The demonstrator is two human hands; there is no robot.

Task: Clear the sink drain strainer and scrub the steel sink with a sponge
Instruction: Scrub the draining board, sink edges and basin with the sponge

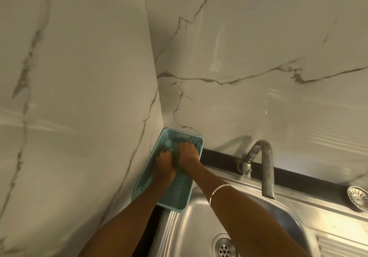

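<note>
basket point(180, 198): teal, perforated with slotted walls | sponge point(172, 153): green, mostly hidden | sink point(187, 225): silver steel, ribbed ledge | wall point(258, 47): pale marble, grey veins | counter strip point(223, 156): black | bangle point(218, 190): silver | strainer point(358, 198): silver, radial slots

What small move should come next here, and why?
Probably lift the green sponge out of the basket and carry it to the sink. Both hands, left and right, are in the basket gripping it; the strainer already sits out on the rim, and the drain is open.
</note>
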